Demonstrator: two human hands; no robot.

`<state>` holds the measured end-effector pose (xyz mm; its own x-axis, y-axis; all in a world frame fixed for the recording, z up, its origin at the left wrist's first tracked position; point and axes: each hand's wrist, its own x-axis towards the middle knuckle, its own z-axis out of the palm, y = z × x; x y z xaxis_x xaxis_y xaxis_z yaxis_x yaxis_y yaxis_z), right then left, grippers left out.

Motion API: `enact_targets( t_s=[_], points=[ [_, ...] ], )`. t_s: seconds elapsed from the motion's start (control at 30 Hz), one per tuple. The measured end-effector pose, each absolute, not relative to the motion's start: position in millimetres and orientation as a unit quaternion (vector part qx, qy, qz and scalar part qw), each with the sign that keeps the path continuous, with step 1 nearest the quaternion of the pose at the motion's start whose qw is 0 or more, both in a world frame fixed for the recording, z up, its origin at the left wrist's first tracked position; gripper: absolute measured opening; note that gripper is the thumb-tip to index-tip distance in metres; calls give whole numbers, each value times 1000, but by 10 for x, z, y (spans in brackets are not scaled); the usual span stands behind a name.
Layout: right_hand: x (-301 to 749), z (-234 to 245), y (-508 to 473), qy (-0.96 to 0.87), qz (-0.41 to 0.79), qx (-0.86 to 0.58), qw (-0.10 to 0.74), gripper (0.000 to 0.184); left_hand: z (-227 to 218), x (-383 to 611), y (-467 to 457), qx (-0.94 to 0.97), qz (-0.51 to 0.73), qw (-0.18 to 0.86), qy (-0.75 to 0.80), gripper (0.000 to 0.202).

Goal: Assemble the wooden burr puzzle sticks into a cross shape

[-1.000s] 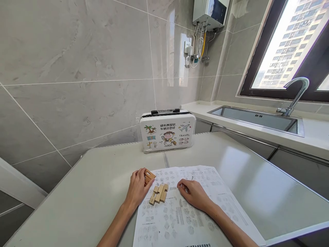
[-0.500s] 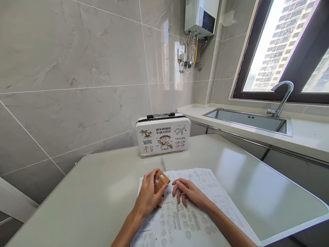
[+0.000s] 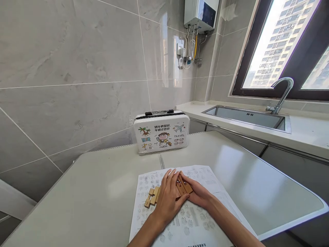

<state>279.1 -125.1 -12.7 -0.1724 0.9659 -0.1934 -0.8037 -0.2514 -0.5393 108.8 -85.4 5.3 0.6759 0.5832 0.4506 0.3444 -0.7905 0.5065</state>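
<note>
On the printed sheet near the bench edge, the left hand and right hand meet, each grip closed on one notched wooden piece held just above the paper. This looks like turning the piece to orient it. Three joined blocks lie just left, so mating them would call for lining up the notches. Farther back stands a cartoon-printed case, beyond it a sink.

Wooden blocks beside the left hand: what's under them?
The printed sheet, lying on the table. The left hand covers one end of the blocks; underneath there is hidden.
</note>
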Motion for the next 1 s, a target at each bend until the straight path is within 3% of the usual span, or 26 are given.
enact_targets(
  t_s=[0.2, 0.47, 0.63, 0.8, 1.0],
  points=[
    [2852, -181, -1206, -127, 747, -252, 602, 34, -35, 1022, -838, 884, 307, 211, 284, 69],
    [2832, -166, -1214, -142, 755, -235, 595, 42, -52, 904, -628, 905, 297, 168, 255, 78],
    [2829, -115, -1220, -155, 745, -247, 600, 45, 64, 924, -706, 882, 336, 177, 278, 70],
    [2840, -95, -1204, -164, 729, -243, 619, 45, 102, 1025, -885, 799, 339, 319, 380, 34],
    [2843, -58, -1222, -178, 719, -231, 632, 46, 103, 1104, -923, 757, 282, 413, 421, 44]
  ],
)
